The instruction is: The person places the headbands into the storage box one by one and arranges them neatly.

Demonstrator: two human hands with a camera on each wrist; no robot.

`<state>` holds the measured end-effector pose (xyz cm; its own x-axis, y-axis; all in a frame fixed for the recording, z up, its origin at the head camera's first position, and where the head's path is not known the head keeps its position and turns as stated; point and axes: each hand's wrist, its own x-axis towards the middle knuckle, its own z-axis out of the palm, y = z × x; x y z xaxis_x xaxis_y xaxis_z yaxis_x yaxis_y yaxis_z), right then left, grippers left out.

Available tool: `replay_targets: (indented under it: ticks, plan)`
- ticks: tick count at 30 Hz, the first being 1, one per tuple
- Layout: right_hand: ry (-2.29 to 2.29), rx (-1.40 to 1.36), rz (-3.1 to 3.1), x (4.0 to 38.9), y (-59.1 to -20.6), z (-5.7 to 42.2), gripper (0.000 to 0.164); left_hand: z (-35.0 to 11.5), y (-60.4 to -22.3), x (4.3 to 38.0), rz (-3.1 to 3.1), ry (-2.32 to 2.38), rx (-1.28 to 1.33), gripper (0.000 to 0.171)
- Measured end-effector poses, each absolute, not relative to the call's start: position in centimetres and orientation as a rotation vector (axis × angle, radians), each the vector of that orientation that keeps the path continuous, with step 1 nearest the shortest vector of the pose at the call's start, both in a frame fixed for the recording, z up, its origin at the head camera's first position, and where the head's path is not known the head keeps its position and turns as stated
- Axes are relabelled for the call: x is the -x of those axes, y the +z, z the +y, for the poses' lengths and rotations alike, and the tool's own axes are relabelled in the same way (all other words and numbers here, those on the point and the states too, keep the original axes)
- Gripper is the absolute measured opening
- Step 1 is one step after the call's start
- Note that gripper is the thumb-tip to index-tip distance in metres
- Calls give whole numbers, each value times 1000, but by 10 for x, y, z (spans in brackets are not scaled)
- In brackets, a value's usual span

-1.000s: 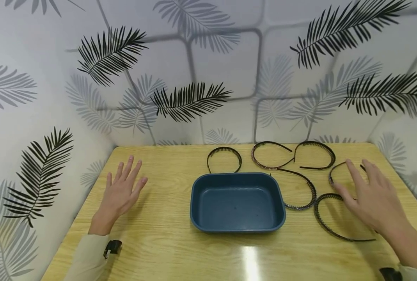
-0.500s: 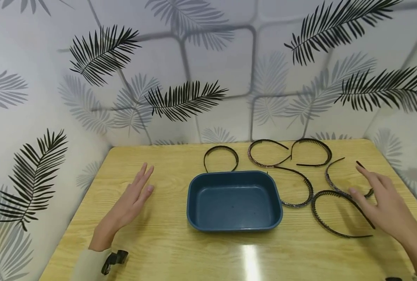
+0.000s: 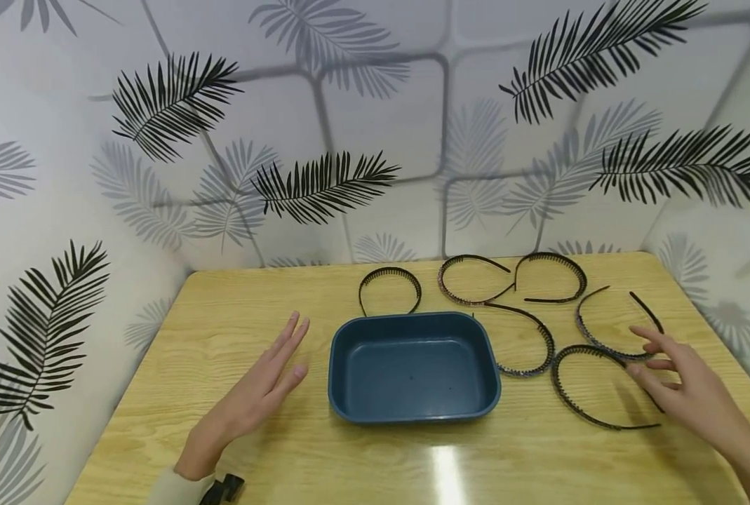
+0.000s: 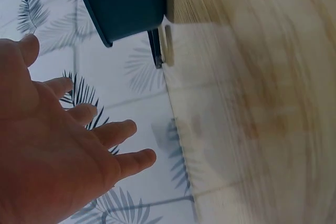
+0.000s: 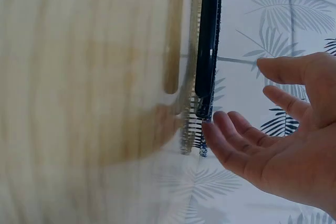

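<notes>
In the head view, a dark blue rectangular tray [image 3: 412, 403] stands on the wooden table. My left hand [image 3: 255, 400] hovers to the left of it, fingers straight and holding nothing. My right hand [image 3: 693, 393] is over the table's right side, fingers loosely bent, thumb apart from them. Under and beside it lie two black toothed headbands, a nearer headband [image 3: 555, 379] and a farther headband [image 3: 580, 322] with a glittery part. In the right wrist view, the fingertips appear close to a headband [image 5: 208, 45]; whether they touch it cannot be told.
Several more headbands lie behind and right of the tray: a headband [image 3: 390, 271] at the back, a headband [image 3: 440, 279] and a headband [image 3: 583, 280] near the wall, and a headband [image 3: 550, 344] beside the tray. A leaf-patterned wall [image 3: 412, 217] borders the table [image 3: 273, 463].
My left hand has moved right, closer to the tray, and turned edge-on. My right hand has come down toward the two right headbands, its fingers bending more. The view has shifted slightly.
</notes>
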<state>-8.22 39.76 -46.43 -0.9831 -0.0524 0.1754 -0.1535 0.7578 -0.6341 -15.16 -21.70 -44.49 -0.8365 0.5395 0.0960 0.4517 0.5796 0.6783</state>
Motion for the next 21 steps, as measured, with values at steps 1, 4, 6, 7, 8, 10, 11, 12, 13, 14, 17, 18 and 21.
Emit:
replay_targets:
  ticks: [1,4,6,7,8,10,11,12,13,14,17,18,21]
  plan:
    - [1041,-171,-2812,82,-465,398,59,-215,-445,150,2669,1105,-851,66]
    - [1073,-153,-2852,80,-467,398,56,-208,-446,145,2624,1116,-884,67]
    - [1083,-132,-2886,79,-468,397,55,-202,-447,142,2609,1109,-913,67]
    - [1093,-119,-2900,79,-468,397,55,-199,-448,141,2601,1107,-927,67]
    - [1093,-106,-2911,78,-468,397,55,-196,-449,140,2592,1106,-943,67]
    - [1076,-87,-2922,78,-468,397,52,-191,-452,140,2564,1104,-958,68]
    - [1066,-76,-2925,78,-468,397,50,-189,-454,140,2548,1096,-965,68]
    - [1061,-63,-2931,78,-467,397,48,-188,-455,140,2533,1086,-967,68]
    - [1054,-57,-2935,78,-467,397,46,-187,-456,139,2521,1070,-962,68]
    - [1043,-51,-2937,78,-467,396,44,-186,-457,139,2513,1052,-954,69]
    - [1027,-41,-2952,78,-468,394,41,-185,-458,138,2511,1001,-914,70]
    - [1019,-42,-2956,79,-469,393,38,-185,-458,138,2516,988,-899,70]
    - [994,-58,-2950,81,-472,390,30,-185,-459,139,2522,978,-870,71]
